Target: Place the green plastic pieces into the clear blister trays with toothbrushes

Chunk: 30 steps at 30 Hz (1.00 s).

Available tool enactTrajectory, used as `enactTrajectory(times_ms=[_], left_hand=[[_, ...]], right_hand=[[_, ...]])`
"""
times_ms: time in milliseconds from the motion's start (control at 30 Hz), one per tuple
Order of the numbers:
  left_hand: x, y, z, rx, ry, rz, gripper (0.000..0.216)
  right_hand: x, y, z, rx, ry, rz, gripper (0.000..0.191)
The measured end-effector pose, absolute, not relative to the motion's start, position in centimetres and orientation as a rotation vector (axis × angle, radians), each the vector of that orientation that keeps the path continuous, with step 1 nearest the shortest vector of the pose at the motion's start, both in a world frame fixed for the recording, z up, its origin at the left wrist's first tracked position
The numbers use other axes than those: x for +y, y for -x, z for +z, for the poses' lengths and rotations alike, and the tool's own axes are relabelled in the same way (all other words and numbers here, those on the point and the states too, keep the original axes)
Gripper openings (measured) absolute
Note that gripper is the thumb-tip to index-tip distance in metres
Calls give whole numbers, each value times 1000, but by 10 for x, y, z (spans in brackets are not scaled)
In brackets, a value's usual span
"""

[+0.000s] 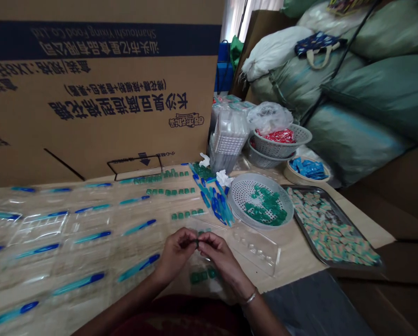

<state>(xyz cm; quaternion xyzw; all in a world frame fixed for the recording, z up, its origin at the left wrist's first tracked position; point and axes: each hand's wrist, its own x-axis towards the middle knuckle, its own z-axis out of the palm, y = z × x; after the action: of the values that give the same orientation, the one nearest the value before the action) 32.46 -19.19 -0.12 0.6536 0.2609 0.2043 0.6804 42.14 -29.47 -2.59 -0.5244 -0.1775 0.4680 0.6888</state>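
My left hand [176,251] and my right hand [220,255] meet fingertip to fingertip above the worktable. Pinched between their thumbs and forefingers is a small dark green piece [196,241], mostly covered by the fingers. Below them, a few green cubes [203,276] sit in a clear plastic tray partly hidden by my right hand. Beside my right wrist lies another clear plastic tray [254,247] with moulded hollows. Just beyond my hands runs a short row of green cubes [187,214], with longer rows farther back.
Clear trays with blue pens [79,283] cover the left side. A heap of blue pens [218,205] lies by a grey sieve [237,198] of green pieces. At right stands a metal tray [308,247] of striped pieces. A large carton [100,140] walls off the back.
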Motion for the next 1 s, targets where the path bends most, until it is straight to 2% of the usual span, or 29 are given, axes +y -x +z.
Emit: enactTrajectory(times_ms=[200, 333, 433, 567, 1000], left_hand=[[-181, -316, 0, 404, -1602, 339, 13], [-161, -309, -8, 614, -1992, 388, 14], [-151, -310, -22, 702, -2198, 357, 16], [-149, -313, -37, 719, -2270, 283, 18], [-152, -314, -39, 791, -2156, 314, 24]], right_hand=[[-309, -428, -21, -578, 1218, 1049, 24], [-314, -439, -27, -843, 1585, 726, 9], [-305, -440, -32, -1087, 1781, 481, 15], [-289, -436, -41, -1293, 1814, 422, 19], [-292, -436, -47, -1534, 1887, 297, 11]])
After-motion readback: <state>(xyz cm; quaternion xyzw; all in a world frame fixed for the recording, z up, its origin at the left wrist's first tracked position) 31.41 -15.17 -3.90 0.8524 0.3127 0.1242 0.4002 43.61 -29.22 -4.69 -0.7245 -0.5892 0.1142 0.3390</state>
